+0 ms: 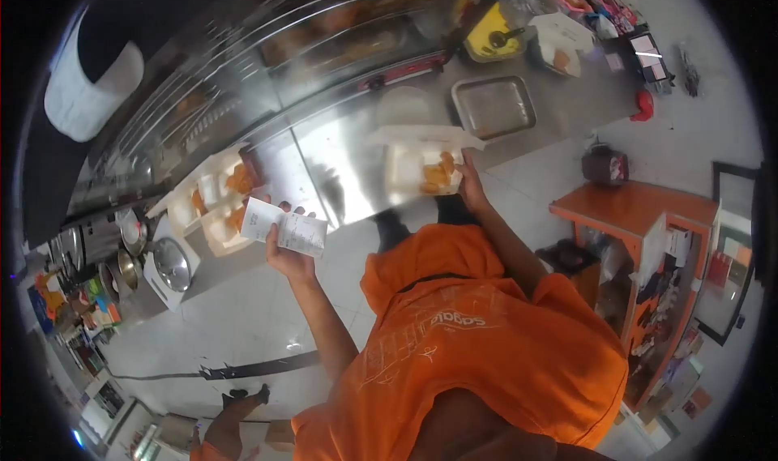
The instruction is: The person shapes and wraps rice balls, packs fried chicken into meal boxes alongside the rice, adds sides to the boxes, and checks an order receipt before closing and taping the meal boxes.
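Note:
My left hand (pixel 289 260) pinches a white printed receipt (pixel 301 232), its fingers behind the paper and its thumb in front. The print is too small to read. My right hand (pixel 471 184) grips the right edge of an open white takeout box (pixel 403 179) at the steel counter's edge. Golden fried pieces (pixel 438 172) lie in one of its compartments, close to my right fingers. Left of the receipt, more open takeout boxes (pixel 217 228) hold fried pieces, partly covered by the paper.
A glass-fronted food case (pixel 324 40) runs behind the counter (pixel 279 165). At the right stand a metal tray (pixel 494 108), a yellow tub (pixel 494 36) with a black utensil and another open box (pixel 561 36). An orange cabinet (pixel 624 202) is on my right. Another person's arm (pixel 227 428) shows lower left.

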A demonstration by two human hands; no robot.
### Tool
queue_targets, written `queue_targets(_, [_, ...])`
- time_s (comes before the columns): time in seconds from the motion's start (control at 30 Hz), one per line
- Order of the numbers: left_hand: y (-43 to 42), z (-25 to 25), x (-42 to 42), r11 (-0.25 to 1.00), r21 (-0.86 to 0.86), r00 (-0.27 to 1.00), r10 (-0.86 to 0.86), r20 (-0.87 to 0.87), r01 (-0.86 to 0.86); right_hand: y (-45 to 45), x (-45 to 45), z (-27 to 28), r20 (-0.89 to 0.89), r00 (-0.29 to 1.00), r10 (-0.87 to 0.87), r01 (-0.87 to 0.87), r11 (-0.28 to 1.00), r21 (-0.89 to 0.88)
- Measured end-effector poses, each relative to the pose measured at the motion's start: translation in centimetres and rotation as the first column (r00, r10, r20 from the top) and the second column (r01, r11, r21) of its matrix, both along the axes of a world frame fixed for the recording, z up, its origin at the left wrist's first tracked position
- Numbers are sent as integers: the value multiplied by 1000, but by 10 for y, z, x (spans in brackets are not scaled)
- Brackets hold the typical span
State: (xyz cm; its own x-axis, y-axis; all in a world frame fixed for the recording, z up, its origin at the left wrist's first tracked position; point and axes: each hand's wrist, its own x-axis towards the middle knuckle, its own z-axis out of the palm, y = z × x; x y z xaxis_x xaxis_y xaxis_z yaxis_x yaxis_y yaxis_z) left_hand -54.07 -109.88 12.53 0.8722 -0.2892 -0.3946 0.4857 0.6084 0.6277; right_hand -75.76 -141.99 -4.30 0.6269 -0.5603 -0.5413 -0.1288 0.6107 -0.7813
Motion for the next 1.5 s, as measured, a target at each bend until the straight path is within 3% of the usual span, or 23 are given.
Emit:
queue_targets(0.1, [-34,8,-13,1000,-27,998,-12,63,14,-33,-23,10,11,1000,-12,12,997,70])
queue_targets(0.2, [-81,18,-42,999,-47,997,12,73,-9,-71,-49,16,229,973,34,-50,997,64])
queue_targets(0.27, [-122,26,-63,997,-74,999,-12,36,14,-105,-80,12,172,983,65,-69,998,13])
queue_targets(0.4, [-217,46,-94,964,-178,980,-199,10,198,-186,-143,35,284,956,70,18,956,-293])
queue_targets(0.47, [-259,59,-103,938,-233,965,-264,5,258,-277,-205,-3,58,994,94,-33,751,-659])
queue_targets(0.53, [-293,75,-112,848,-417,941,-335,56,326,-342,-235,-12,13,1000,28,-10,697,-717])
queue_targets(0.57, [-307,80,-116,810,-472,931,-359,72,349,-365,-233,12,228,973,-41,143,882,-449])
queue_targets(0.67, [-334,90,-124,785,-456,900,-424,100,420,-430,-240,6,61,916,-396,399,892,-213])
queue_targets(0.77, [-352,102,-127,774,-451,884,-459,85,445,-479,-227,-13,0,918,-397,392,907,-150])
queue_targets(0.87, [-364,116,-126,740,-476,867,-487,107,475,-498,-199,-12,-183,950,-252,201,945,-258])
queue_targets(0.9, [-366,120,-124,729,-481,860,-495,122,488,-512,-201,-27,-409,850,-332,43,818,-574])
queue_targets(0.93, [-369,122,-122,716,-487,854,-503,136,500,-533,-210,-56,-557,683,-473,-204,609,-767])
queue_targets(0.97, [-371,123,-119,708,-487,849,-504,159,512,-546,-214,-70,-591,483,-646,-488,362,-794])
queue_targets(1.07, [-372,126,-112,689,-507,848,-491,200,518,-488,-201,24,-228,914,-336,-129,292,-948])
queue_targets(1.17, [-372,137,-105,672,-549,858,-475,196,497,-457,-195,19,-680,692,-240,-705,-22,-709])
queue_targets(1.2, [-373,141,-103,662,-562,858,-473,200,496,-422,-180,34,-435,900,-41,-369,460,-807])
queue_targets(1.23, [-372,144,-100,652,-574,858,-471,206,496,-370,-153,64,-69,997,-24,-16,850,-527])
queue_targets(1.3, [-370,149,-94,647,-579,856,-475,204,497,-287,-95,134,-19,994,105,-88,697,-711])
queue_targets(1.37, [-370,150,-87,642,-570,848,-482,222,514,-252,-68,181,-34,938,344,-304,776,-552])
queue_targets(1.47, [-373,143,-76,641,-550,837,-493,240,535,-225,-32,225,270,820,505,-307,786,-537])
queue_targets(1.5, [-375,140,-73,646,-553,841,-494,222,526,-214,-20,241,265,803,533,-296,744,-599])
